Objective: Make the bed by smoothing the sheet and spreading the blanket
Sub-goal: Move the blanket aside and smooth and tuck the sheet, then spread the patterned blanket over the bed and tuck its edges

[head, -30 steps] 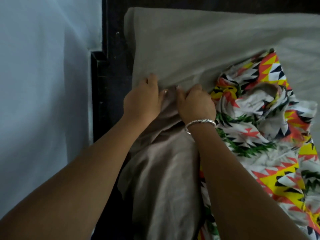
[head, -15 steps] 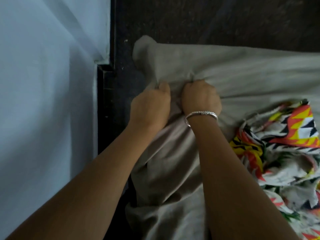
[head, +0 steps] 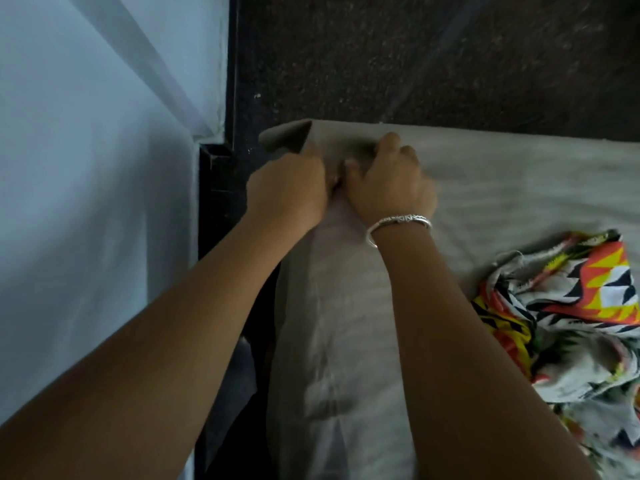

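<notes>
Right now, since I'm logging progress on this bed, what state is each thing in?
beige sheet: spread over the bed, faintly creased, its far-left corner folded over.
left hand: grips the sheet by that corner.
right hand: grips the sheet beside the left hand.
patterned blanket: crumpled in a heap at right, not yet spread.
bracelet: worn on the right wrist.

1. No text, label, brand, number or sign can be read anywhere in the head view.
2. The crumpled multicoloured triangle-patterned blanket [head: 568, 306] carries only orange, yellow, black and white shapes, with no letters.
3. The silver metal bracelet [head: 398, 220] on the right wrist has raised marks that are too small to read.
4. The plain beige bed sheet [head: 519, 188] shows only bare cloth.
</notes>
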The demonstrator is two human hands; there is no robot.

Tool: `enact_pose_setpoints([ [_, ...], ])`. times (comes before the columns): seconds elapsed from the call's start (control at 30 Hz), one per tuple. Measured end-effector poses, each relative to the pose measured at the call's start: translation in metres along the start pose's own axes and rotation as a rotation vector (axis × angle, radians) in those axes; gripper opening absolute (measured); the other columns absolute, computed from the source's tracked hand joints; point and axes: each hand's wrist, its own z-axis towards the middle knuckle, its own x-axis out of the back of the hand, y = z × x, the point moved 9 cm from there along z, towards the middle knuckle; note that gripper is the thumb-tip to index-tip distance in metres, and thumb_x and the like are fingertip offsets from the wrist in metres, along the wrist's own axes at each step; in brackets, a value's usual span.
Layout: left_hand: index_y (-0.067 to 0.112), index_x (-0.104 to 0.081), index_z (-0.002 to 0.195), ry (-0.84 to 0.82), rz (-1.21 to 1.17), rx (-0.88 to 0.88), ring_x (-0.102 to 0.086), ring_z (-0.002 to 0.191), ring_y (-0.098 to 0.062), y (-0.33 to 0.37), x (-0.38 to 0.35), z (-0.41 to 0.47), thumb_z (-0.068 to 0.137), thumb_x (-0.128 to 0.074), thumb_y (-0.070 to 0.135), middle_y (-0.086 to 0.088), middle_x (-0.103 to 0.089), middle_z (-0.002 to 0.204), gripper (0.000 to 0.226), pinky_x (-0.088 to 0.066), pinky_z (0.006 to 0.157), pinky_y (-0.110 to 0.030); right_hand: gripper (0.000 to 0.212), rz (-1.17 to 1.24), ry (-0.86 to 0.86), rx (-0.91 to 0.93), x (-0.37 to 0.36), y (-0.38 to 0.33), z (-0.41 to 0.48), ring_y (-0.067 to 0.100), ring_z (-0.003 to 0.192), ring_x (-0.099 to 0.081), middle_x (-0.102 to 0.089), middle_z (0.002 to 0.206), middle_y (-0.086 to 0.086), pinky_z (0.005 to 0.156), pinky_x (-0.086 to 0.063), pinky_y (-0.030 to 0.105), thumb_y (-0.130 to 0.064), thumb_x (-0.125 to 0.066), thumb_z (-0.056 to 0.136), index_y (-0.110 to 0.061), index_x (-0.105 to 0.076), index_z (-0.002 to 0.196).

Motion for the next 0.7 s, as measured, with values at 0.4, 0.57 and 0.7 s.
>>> enact_pose_setpoints([
  [0.4,0.004,-0.042,0.126,0.24,-0.033,-0.037,-0.054,0.105,-0.034,0.021,0.025,-0.009,0.096,-0.043,0.03,-0.019,-0.05,0.123,0.04,-0.044,0.072,-0.038,0.041,0.279,0.294,0.158,0.012,0.004,-0.025,0.037,0.099,-0.054,-0.058,0.115,0.018,0.08,-0.041,0.036,-0.033,-0.051,0.084,-0.009,-0.063,0.115],
  [0.57,0.004,-0.059,0.095,0.372,-0.07,-0.353,-0.058,0.085,-0.037,0.096,0.024,-0.045,0.082,-0.054,0.013,-0.021,-0.059,0.1,0.017,-0.046,0.066,-0.043,0.053,0.263,0.31,0.022,0.017,0.066,-0.057,0.042,0.12,-0.046,-0.049,0.132,0.022,0.097,-0.04,0.05,-0.04,-0.043,0.085,-0.008,-0.056,0.125],
  [0.7,0.003,-0.063,0.089,0.234,-0.165,-0.576,-0.061,0.084,-0.039,0.174,-0.005,-0.084,0.077,-0.047,0.014,-0.02,-0.064,0.097,0.023,-0.051,0.068,-0.041,0.053,0.162,0.398,-0.065,0.034,0.14,-0.104,0.044,0.123,-0.045,-0.053,0.128,0.025,0.104,-0.032,0.056,-0.038,-0.038,0.086,-0.005,-0.058,0.121],
])
